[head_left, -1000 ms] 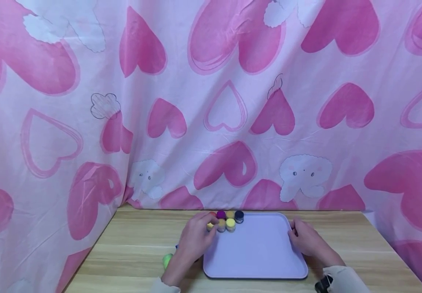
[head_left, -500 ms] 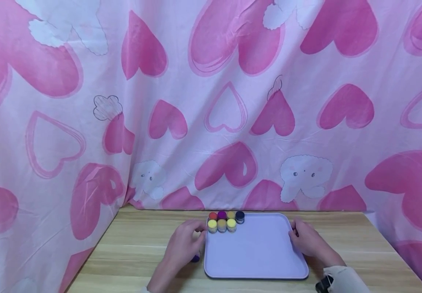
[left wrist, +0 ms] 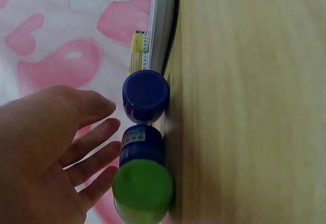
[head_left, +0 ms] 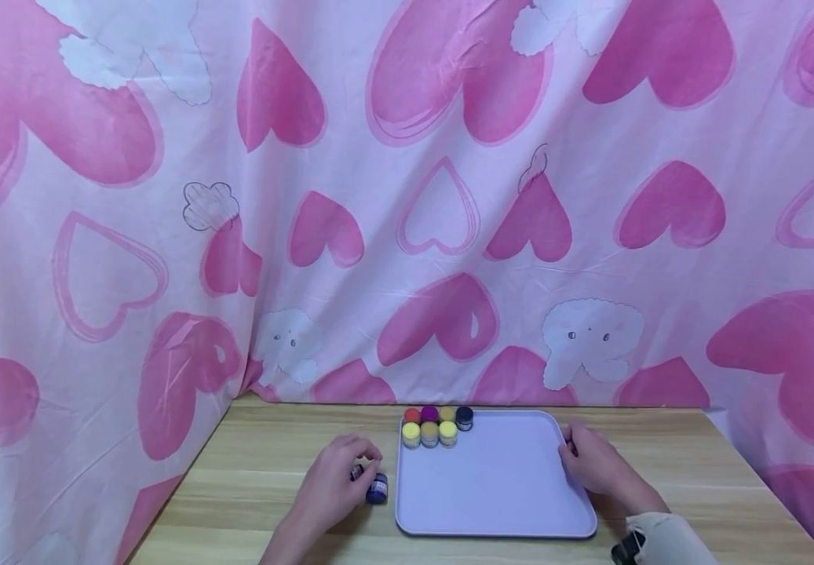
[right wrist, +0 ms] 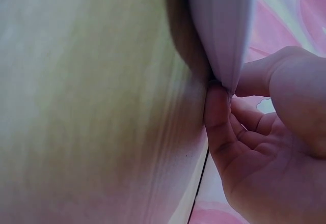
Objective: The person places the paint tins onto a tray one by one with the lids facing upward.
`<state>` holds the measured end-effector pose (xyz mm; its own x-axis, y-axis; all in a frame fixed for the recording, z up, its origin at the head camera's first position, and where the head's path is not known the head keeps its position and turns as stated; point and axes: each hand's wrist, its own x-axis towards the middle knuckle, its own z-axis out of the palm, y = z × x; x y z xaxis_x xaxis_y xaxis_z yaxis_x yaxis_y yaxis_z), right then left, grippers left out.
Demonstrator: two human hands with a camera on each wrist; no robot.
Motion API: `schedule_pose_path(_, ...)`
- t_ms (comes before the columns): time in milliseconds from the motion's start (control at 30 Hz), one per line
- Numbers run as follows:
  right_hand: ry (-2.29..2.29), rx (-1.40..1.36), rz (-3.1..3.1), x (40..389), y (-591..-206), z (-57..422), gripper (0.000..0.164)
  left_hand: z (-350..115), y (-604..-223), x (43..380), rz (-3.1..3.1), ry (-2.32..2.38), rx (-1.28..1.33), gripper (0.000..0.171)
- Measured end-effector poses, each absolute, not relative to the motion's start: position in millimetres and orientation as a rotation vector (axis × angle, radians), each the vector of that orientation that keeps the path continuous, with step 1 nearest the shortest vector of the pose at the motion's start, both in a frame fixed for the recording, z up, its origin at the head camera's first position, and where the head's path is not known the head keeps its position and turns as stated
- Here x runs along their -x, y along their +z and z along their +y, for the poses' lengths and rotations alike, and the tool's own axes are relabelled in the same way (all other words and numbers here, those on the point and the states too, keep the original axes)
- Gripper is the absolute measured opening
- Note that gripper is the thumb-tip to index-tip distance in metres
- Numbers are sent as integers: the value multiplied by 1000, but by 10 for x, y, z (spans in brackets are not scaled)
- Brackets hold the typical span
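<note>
My left hand [head_left: 336,479] hovers over the table left of the tray, fingers apart and slightly bent, beside small jars. In the left wrist view, a blue-lidded jar [left wrist: 145,95], a dark blue labelled jar [left wrist: 142,145] and a green-lidded jar [left wrist: 143,189] line up by the fingertips; a small gap shows between. The head view shows one dark blue jar [head_left: 377,489] next to the hand, which hides the green one. My right hand [head_left: 599,463] pinches the right rim of the lilac tray [head_left: 498,486], thumb on top and index finger underneath.
Several small jars fill the tray's back left corner, among them a red-lidded jar [head_left: 412,416], a purple-lidded jar [head_left: 429,413], a black jar [head_left: 464,418] and a yellow-lidded jar [head_left: 448,433]. A pink heart-print curtain [head_left: 435,314] hangs behind the wooden table [head_left: 251,447].
My left hand has left the yellow-lidded jar at the tray's left side and moved left and nearer, to the dark blue jars. The right hand stays on the tray rim.
</note>
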<state>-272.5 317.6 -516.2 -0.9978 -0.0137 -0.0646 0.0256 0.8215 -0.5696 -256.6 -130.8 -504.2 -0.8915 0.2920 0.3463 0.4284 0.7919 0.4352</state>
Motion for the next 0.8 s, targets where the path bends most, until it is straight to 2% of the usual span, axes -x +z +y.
schedule_pose_path(167, -915, 1, 2949, 2720, -5171, 3184, 11, -1356, -5056, 2543, -2758, -681, 636, 6)
schedule_pose_path(533, -899, 14, 2963, 2718, -5178, 3191, 14, -1355, -5048, 2528, -2866, -573, 723, 22)
schedule_pose_path(800, -899, 7, 2956, 2729, -5175, 3184, 16, -1340, -5054, 2533, -2832, -565, 784, 19)
